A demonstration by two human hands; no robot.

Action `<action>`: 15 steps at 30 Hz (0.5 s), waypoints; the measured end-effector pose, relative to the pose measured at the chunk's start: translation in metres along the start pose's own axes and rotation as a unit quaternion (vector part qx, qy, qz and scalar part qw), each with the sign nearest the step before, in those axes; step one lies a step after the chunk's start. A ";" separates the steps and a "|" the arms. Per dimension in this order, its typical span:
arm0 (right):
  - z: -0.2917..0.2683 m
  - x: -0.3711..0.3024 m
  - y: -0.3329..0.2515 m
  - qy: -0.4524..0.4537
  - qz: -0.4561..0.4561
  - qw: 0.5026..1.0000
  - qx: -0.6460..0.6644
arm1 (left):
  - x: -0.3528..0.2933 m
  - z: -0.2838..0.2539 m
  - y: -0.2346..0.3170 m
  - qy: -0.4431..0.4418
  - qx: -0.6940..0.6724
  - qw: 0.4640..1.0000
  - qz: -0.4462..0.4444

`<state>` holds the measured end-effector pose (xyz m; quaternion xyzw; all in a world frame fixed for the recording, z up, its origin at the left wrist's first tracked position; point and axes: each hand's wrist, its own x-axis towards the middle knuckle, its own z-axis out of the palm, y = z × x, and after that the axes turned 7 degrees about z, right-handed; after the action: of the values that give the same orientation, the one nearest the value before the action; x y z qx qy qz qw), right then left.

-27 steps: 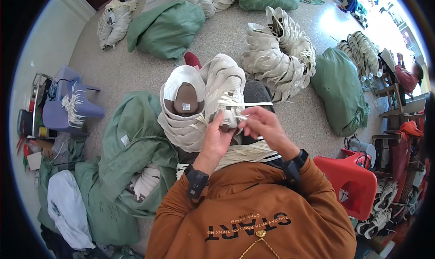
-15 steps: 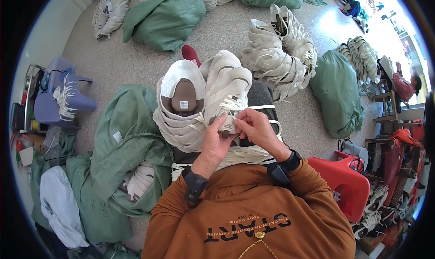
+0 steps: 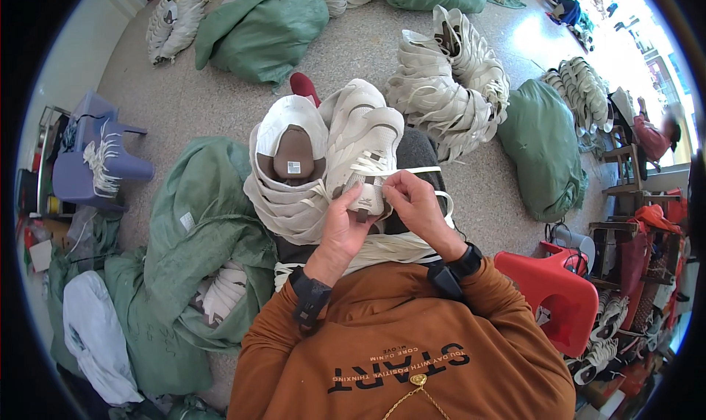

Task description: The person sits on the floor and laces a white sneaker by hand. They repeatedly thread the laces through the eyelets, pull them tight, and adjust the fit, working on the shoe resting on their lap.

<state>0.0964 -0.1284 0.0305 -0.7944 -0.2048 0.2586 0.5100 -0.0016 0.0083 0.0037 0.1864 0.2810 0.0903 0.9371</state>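
A cream shoe upper (image 3: 368, 137) lies across my lap, its toe pointing away from me and a white flat shoelace (image 3: 373, 163) crossing its front. My left hand (image 3: 344, 220) grips the near end of the upper, thumb on top beside the tongue (image 3: 365, 197). At the tongue's right edge, my right hand (image 3: 416, 202) is closed in a pinch, thumb against forefinger; its fingertips mostly hide what they hold, apparently the shoelace. Lace lengths run to the right past this hand. On the left rests a stack of nested uppers (image 3: 283, 213) with a brown insole (image 3: 296, 154) inside.
Green sacks (image 3: 540, 152) lie around me on the speckled floor, one sack (image 3: 209, 214) close on my left. Ahead stands a curved row of nested uppers (image 3: 448, 89). A red stool (image 3: 551, 295) is at my right, a purple stool (image 3: 95, 155) with laces at far left.
My right hand stays in its pinch and has shifted slightly at the tongue's edge. The tongue's face shows more openly now. The whole view has drifted a little.
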 end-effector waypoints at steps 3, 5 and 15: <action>0.002 -0.001 -0.005 0.023 -0.004 1.000 -0.003 | -0.004 0.007 0.004 0.009 -0.008 1.000 -0.006; 0.002 0.000 -0.008 0.036 -0.013 0.999 -0.016 | -0.003 0.008 0.003 0.013 -0.008 1.000 -0.003; 0.009 0.010 0.007 0.028 -0.055 0.998 0.006 | -0.001 0.002 -0.002 -0.016 0.007 1.000 0.014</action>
<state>0.0987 -0.1191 0.0188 -0.7858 -0.2322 0.2091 0.5337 -0.0009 0.0061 0.0051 0.1984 0.2636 0.0987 0.9388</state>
